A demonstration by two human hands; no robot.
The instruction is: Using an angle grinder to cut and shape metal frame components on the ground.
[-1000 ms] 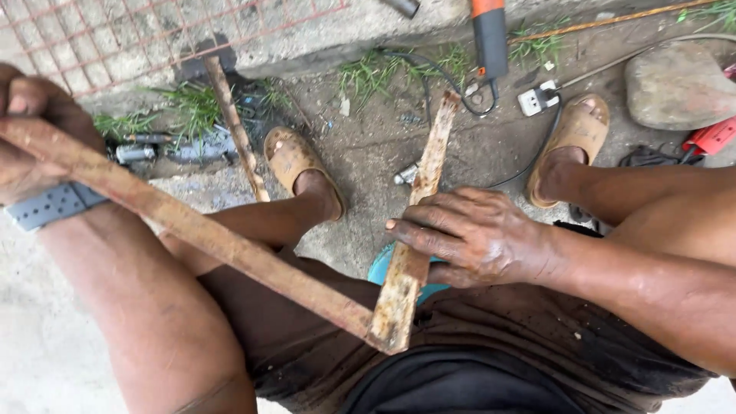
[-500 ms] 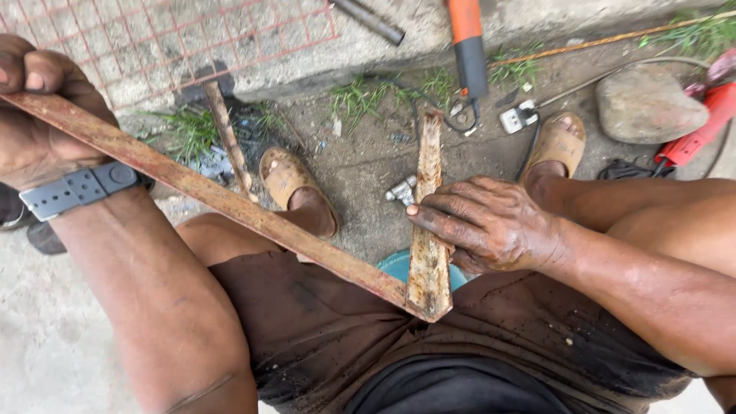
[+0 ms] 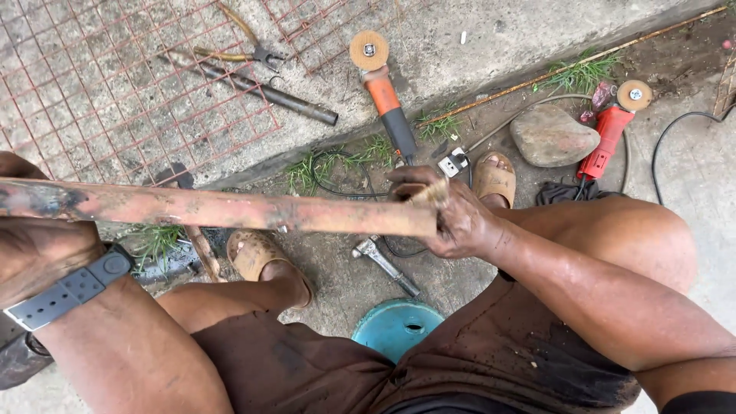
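Your right hand point(image 3: 452, 218) wraps the far end of the rusty metal bar point(image 3: 230, 208); your left hand point(image 3: 34, 249) grips its near end. The bar lies level above your knees, an orange grinder point(image 3: 383, 96) beyond on the concrete.

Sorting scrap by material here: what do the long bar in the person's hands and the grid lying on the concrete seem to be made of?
The long bar looks like steel with worn orange-red paint; dark bare patches and rusty streaks suggest this. The grid seems welded steel wire mesh, rust-red and unpainted, judging by its thin crossing rods. Left hand and right hand grip the bar.
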